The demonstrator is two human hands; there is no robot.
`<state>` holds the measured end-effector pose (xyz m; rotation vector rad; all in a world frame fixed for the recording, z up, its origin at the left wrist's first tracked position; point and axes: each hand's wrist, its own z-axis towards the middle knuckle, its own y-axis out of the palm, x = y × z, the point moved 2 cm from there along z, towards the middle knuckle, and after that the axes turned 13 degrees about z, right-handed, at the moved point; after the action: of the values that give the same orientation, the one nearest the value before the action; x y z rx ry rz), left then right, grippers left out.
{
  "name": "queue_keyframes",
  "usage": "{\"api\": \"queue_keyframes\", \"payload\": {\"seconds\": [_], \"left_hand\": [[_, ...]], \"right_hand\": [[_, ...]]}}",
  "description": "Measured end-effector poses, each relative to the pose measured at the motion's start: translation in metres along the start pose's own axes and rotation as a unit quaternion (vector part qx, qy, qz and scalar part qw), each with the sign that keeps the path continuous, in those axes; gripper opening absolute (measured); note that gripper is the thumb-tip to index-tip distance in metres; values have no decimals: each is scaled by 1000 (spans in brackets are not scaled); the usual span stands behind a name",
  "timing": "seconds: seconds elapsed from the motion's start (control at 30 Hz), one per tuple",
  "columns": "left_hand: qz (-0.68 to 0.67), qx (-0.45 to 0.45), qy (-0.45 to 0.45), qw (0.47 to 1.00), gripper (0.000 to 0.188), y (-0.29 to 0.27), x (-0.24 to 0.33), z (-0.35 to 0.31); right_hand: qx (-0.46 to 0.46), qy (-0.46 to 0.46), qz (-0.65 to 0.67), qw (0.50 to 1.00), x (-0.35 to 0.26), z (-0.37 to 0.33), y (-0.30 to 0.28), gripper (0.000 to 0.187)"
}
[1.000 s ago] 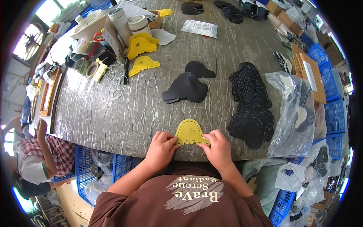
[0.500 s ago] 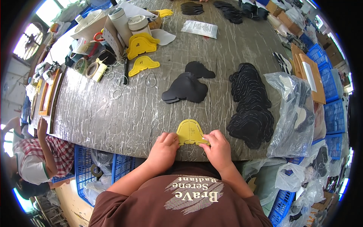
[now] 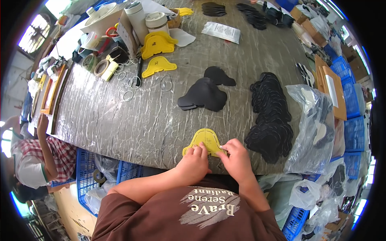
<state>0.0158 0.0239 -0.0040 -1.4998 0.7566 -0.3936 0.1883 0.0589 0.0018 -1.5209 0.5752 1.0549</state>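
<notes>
A yellow curved template [image 3: 207,138] with slots near its rim lies at the table's near edge. My left hand [image 3: 196,161] rests on its lower middle, fingers laid over the surface and the thumb apart from them. At the template's right edge, my right hand [image 3: 236,154] pinches a small whitish thing, too small to name. Farther off lie black curved pieces [image 3: 205,95], a few stacked together. To the right, a long row of overlapping black pieces [image 3: 270,116] stretches away from me. Two more yellow template stacks or sheets, including a yellow template [image 3: 159,66], lie at the far left.
A clear plastic bag [image 3: 311,128] with pieces inside lies at the right edge, beside brown cardboard [image 3: 331,92]. Tape rolls [image 3: 101,67], rubber bands and white containers [image 3: 157,23] crowd the far left. A white packet [image 3: 221,32] lies farther back. Another person's arm [image 3: 47,144] is at left.
My left hand has shifted from the template's left edge to the right, onto its surface. The right hand stays by the right edge. The view has shifted slightly.
</notes>
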Motion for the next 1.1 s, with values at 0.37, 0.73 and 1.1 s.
{"api": "queue_keyframes", "payload": {"seconds": [0.37,0.73,1.1], "left_hand": [[57,39,-14,997,79,-1,9,5],[27,69,25,997,45,1,11,3],[64,65,29,995,42,-1,12,4]], "right_hand": [[-44,-22,252,966,-32,47,21,7],[-223,8,197,955,-37,61,45,5],[-216,-45,170,960,-42,67,45,8]]}}
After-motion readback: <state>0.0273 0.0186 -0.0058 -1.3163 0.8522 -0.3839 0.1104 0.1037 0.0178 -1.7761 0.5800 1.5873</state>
